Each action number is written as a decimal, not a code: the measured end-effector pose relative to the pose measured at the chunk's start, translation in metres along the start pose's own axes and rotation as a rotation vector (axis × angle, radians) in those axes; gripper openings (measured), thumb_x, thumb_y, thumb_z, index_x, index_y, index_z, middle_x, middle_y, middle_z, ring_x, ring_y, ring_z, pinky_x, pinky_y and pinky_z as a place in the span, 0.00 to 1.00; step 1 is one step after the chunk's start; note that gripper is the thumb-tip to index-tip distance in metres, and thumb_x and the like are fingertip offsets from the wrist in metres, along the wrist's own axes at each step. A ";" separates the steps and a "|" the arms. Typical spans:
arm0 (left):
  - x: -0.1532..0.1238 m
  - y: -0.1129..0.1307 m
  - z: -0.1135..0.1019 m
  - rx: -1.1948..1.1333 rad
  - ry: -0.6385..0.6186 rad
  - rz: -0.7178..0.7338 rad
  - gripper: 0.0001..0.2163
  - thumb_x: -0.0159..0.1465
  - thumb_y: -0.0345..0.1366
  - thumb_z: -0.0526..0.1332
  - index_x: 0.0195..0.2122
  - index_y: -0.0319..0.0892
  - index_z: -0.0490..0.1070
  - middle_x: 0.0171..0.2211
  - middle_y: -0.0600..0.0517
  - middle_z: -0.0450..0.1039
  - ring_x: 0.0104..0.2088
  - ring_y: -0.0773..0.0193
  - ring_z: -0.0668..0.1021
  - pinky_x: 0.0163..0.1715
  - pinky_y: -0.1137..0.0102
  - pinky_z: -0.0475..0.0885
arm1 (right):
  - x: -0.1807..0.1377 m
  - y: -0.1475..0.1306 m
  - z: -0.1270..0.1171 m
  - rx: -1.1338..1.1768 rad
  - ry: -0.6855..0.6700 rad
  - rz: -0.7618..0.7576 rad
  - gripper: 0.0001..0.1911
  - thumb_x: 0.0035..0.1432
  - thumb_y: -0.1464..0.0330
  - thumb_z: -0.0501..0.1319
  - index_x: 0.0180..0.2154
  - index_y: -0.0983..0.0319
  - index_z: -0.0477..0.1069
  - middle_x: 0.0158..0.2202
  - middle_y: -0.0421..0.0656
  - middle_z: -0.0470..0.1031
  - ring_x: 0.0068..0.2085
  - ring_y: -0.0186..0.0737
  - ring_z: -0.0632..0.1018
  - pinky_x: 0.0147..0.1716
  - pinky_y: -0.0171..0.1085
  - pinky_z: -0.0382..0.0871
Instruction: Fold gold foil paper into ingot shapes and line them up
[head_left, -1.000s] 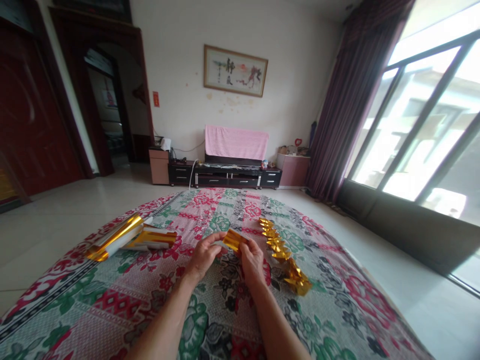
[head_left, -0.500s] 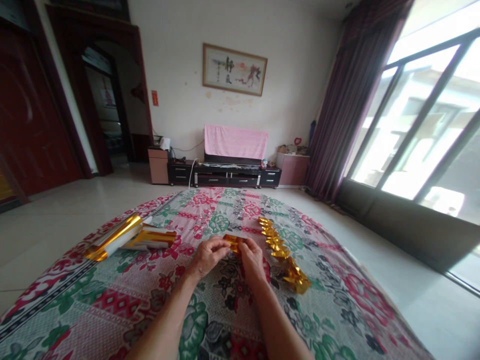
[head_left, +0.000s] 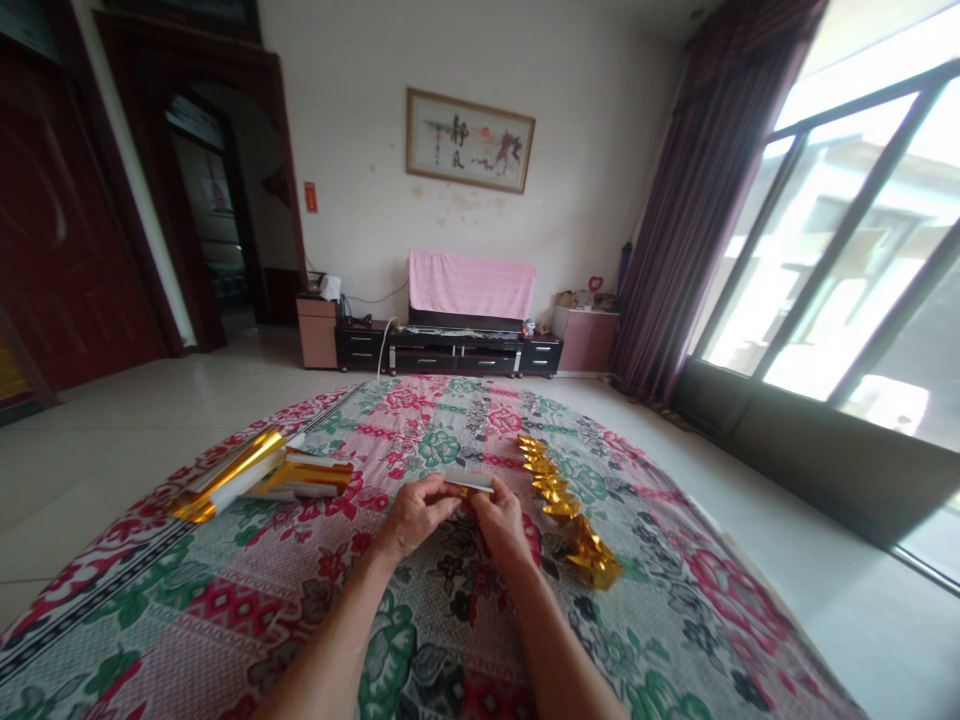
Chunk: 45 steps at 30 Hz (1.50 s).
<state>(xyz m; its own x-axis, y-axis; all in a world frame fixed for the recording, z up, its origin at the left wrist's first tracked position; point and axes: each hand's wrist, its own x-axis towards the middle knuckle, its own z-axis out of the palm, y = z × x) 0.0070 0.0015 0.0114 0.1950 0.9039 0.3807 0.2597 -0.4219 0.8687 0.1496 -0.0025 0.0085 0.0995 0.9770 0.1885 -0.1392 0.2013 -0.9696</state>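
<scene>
Between my two hands is a small piece of gold foil paper point(head_left: 471, 482), its white back edge facing up and a little gold showing below. My left hand point(head_left: 417, 512) pinches its left end, and my right hand point(head_left: 498, 515) grips the right end with thumb and fingers. Part of the paper is hidden behind the fingers. To the right, a row of folded gold paper pieces point(head_left: 553, 488) runs away from me, with a larger bunched one point(head_left: 594, 556) nearest. Off to the left lie rolled and loose gold foil sheets point(head_left: 232, 475) with white backs.
A flowered cloth point(head_left: 315, 610) in red, green and grey covers the surface under my hands. Beyond it stand a low black TV cabinet point(head_left: 427, 362) and a pink cloth point(head_left: 472, 283) over a screen. Purple curtains point(head_left: 675, 200) hang by the window at right.
The paper in my hands has turned from showing its gold face to showing a white strip along the top. My fingers have shifted slightly on it.
</scene>
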 end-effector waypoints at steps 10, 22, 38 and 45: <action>-0.001 -0.003 0.001 -0.071 0.114 -0.091 0.10 0.53 0.41 0.59 0.27 0.39 0.75 0.26 0.53 0.72 0.28 0.66 0.71 0.30 0.74 0.65 | -0.001 -0.001 0.001 0.085 -0.037 0.047 0.14 0.47 0.63 0.56 0.34 0.64 0.74 0.29 0.41 0.76 0.29 0.38 0.74 0.29 0.33 0.68; 0.002 -0.002 0.005 -0.045 0.210 -0.105 0.10 0.52 0.41 0.59 0.25 0.39 0.74 0.23 0.53 0.73 0.26 0.65 0.72 0.28 0.74 0.67 | -0.006 -0.011 0.004 0.023 -0.026 0.023 0.17 0.48 0.59 0.56 0.32 0.63 0.74 0.29 0.43 0.76 0.30 0.41 0.75 0.25 0.33 0.67; 0.002 0.002 0.004 -0.280 0.314 -0.260 0.09 0.49 0.41 0.61 0.24 0.39 0.73 0.19 0.53 0.73 0.23 0.65 0.74 0.26 0.72 0.67 | -0.006 -0.001 -0.002 0.078 0.031 -0.012 0.13 0.44 0.67 0.56 0.34 0.62 0.71 0.31 0.40 0.76 0.35 0.40 0.75 0.34 0.34 0.66; 0.002 0.000 0.003 -0.221 0.296 -0.219 0.10 0.50 0.41 0.60 0.25 0.39 0.73 0.19 0.54 0.72 0.23 0.65 0.73 0.25 0.73 0.67 | -0.010 -0.010 -0.001 -0.074 0.013 -0.063 0.15 0.43 0.68 0.56 0.34 0.63 0.74 0.31 0.42 0.77 0.33 0.40 0.74 0.34 0.35 0.66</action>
<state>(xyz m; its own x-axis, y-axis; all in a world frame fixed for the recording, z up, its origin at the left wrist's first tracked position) 0.0100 0.0032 0.0109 -0.1306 0.9653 0.2262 0.0495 -0.2216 0.9739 0.1506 -0.0144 0.0165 0.1185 0.9615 0.2479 -0.0594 0.2560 -0.9648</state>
